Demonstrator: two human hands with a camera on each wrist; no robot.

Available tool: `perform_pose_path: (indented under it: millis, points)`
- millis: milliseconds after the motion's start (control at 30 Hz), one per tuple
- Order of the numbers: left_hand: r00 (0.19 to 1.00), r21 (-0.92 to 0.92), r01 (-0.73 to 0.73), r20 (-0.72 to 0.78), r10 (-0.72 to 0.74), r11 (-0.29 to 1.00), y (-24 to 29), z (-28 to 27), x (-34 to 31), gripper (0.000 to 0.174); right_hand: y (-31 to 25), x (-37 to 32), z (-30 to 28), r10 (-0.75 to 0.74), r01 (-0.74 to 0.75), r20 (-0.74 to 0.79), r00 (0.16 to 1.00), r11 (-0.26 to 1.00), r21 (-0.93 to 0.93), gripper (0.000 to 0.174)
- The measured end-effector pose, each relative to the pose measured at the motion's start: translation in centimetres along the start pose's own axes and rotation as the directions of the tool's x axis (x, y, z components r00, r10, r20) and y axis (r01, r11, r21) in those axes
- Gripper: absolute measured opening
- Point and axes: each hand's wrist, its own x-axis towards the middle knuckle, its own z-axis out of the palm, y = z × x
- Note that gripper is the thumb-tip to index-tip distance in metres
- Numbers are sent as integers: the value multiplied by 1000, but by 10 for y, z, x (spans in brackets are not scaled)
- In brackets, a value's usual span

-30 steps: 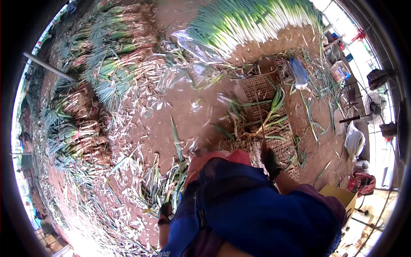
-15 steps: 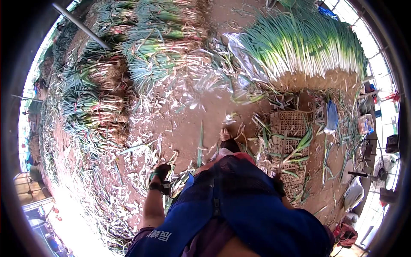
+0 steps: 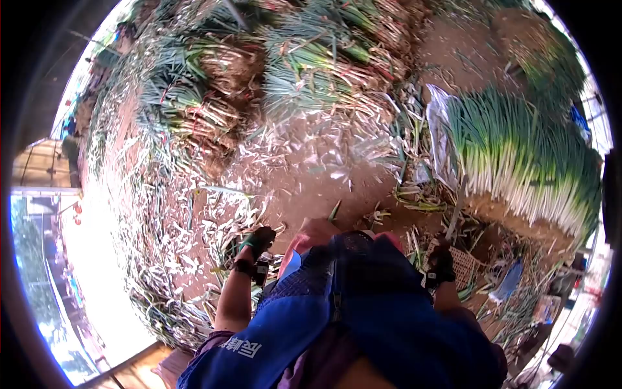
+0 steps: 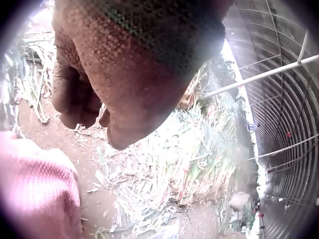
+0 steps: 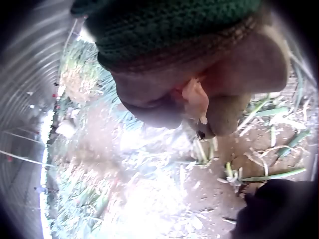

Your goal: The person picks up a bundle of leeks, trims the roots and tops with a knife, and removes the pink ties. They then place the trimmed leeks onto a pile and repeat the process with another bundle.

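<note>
Gloved and loosely curled, the left hand (image 3: 260, 240) hangs above leaf scraps left of the blue apron; in the left wrist view this hand (image 4: 119, 74) has nothing between its fingers. The right hand (image 3: 441, 264) grips a long thin stick-like tool (image 3: 458, 209) pointing up and away, beside a woven crate (image 3: 461, 266). Seen from the right wrist, the hand (image 5: 199, 79) has curled fingers with a small pale piece (image 5: 195, 101) at them; the tool cannot be made out there. Loose green onions (image 3: 525, 162) lie in a broad row beyond the right hand.
Tied onion bundles (image 3: 324, 58) lie at the top, with more bundles (image 3: 210, 117) to their left. A clear plastic sheet (image 3: 440, 133) borders the loose row. Leaf scraps cover much of the ground. A blue item (image 3: 507, 280) lies right of the crate.
The head view has turned left, so the loose row and crate shift right. My left hand has come up beside the apron; my right hand has moved out from the apron's edge, tool in hand.
</note>
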Motion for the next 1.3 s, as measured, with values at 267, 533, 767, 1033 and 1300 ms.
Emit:
perform_pose_path:
  millis: [267,533,767,1033,1300]
  points:
    - [992,-15,128,-7,-128,992,-94,-2,-13,6,-85,53,168,55,-38,166,985,994,-102,17]
    - [633,-730,609,212,-744,310,-139,-116,3,17,16,119,264,197,-256,514,835,965,47,12]
    - [649,-810,498,111,-753,310,-210,-236,42,34,-23,90,448,199,-192,355,913,980,-55,12]
    - [667,-809,457,36,-744,370,-312,-340,96,43,-78,115,679,250,-119,431,867,944,-307,7]
    - [496,-954,247,-25,-868,169,-349,-504,122,52,-2,281,953,345,-281,405,847,936,-210,16]
